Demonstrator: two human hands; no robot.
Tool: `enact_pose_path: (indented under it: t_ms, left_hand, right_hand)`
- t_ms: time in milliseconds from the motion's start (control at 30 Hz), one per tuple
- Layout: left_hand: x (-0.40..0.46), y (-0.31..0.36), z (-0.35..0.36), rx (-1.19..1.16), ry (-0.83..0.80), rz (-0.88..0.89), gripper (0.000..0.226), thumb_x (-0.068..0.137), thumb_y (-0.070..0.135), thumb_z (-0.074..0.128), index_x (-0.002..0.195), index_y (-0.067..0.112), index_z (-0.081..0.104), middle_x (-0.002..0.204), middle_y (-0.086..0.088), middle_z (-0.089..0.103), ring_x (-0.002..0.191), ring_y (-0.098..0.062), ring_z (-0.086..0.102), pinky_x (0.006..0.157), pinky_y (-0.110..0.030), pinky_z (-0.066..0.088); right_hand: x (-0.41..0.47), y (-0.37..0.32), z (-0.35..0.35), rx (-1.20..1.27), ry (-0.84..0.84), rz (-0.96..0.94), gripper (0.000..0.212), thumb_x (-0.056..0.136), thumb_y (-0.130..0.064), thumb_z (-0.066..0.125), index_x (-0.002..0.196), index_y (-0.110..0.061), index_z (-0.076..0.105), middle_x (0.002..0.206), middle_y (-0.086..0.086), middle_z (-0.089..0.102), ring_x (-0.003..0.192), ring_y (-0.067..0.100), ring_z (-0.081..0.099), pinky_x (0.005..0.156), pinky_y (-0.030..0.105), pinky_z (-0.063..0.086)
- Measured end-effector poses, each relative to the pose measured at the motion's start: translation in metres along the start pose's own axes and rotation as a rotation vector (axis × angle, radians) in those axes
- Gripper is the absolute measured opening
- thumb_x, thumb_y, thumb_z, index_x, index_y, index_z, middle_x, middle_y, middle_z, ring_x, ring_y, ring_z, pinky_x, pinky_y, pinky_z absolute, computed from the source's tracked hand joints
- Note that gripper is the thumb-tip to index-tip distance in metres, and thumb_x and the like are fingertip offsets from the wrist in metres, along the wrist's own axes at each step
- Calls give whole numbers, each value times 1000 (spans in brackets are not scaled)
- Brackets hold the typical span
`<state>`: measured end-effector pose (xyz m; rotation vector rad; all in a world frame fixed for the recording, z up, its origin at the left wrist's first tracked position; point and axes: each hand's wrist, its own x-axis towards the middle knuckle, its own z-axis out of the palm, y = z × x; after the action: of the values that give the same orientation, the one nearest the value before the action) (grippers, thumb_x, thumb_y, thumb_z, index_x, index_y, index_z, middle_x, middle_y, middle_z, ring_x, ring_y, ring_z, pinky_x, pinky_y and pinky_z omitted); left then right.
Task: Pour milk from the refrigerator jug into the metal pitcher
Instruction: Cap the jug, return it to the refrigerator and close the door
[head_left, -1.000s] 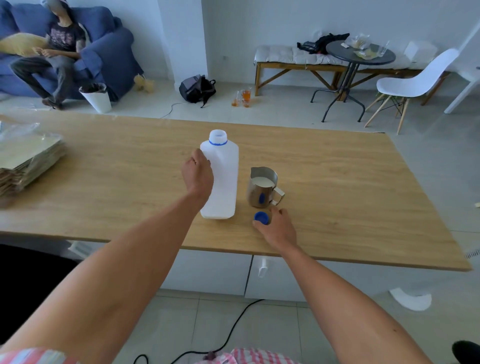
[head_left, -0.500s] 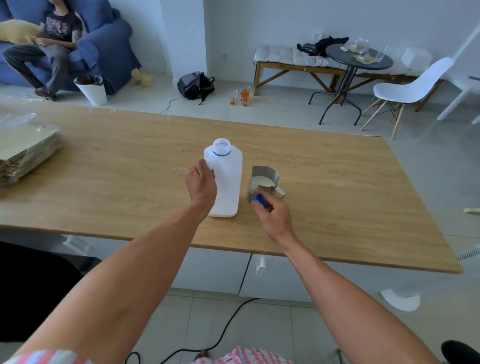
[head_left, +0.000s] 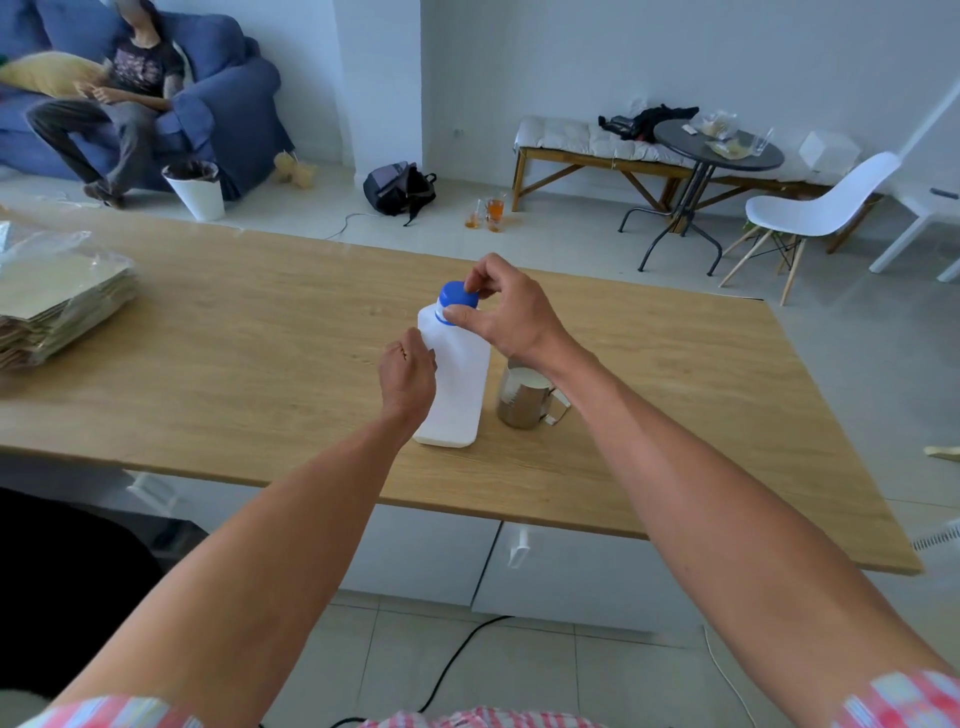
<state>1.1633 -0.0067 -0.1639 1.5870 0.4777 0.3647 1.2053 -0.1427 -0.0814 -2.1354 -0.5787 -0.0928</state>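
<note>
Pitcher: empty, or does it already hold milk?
It holds milk. The pitcher stands upright on the table beside the jug, with white liquid showing near its rim.

Jug neck (head_left: 444, 316) behind right-hand fingers (head_left: 460, 314); pitcher (head_left: 522, 402) rim partly under the wrist.

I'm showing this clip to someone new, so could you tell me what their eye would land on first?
Most likely the white jug standing upright mid-table, with the right hand pinching the blue cap on its neck while the left hand grips its side. Just to its right stands the metal pitcher, with milk in it. A stack of flat packets sits at the wooden table's left edge.
</note>
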Motion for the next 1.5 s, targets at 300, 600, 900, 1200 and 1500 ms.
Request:
enact_pose_path:
  t_ms: [300, 600, 900, 1200, 1500]
  left_hand:
    - [3, 0, -4, 9, -69, 34, 35, 98, 17, 31, 64, 19, 24, 58, 1, 27, 56, -15, 23, 46, -27, 20]
    - [2, 0, -1, -23, -45, 32, 36, 97, 14, 32, 61, 19, 25, 55, 2, 28, 54, -14, 24, 48, -28, 20]
    - [1, -1, 4, 3, 15, 27, 51, 99, 15, 31, 50, 29, 26, 44, 13, 29, 48, -13, 25, 49, -29, 21]
    - [2, -4, 5, -7, 33, 56, 45, 100, 14, 31, 57, 20, 24, 44, 13, 27, 53, -16, 26, 50, -30, 23]
    - [-2, -3, 18, -62, 228, -22, 36, 97, 22, 33, 61, 16, 30, 64, -7, 34, 67, -21, 36, 60, -37, 31]
  right_hand:
    - [41, -37, -26, -551, -525, -80, 49, 92, -16, 69, 140, -23, 61, 138, -2, 62, 119, 18, 59, 98, 29, 45]
    - [57, -53, -17, -810, -585, -153, 54, 84, -1, 72, 126, -35, 66, 131, 2, 57, 108, 28, 60, 88, 48, 57]
    - [46, -49, -11, -860, -402, -63, 42, 91, -56, 65, 94, -17, 48, 101, 3, 50, 82, 24, 51, 69, 37, 41]
    - [40, -17, 0, -993, -230, -255, 62, 98, -68, 34, 72, -15, 53, 62, -2, 45, 61, 24, 50, 59, 33, 35]
    - [37, -13, 19, -968, -65, -186, 59, 96, -62, 37, 58, -17, 43, 56, -2, 37, 59, 25, 52, 57, 31, 35]
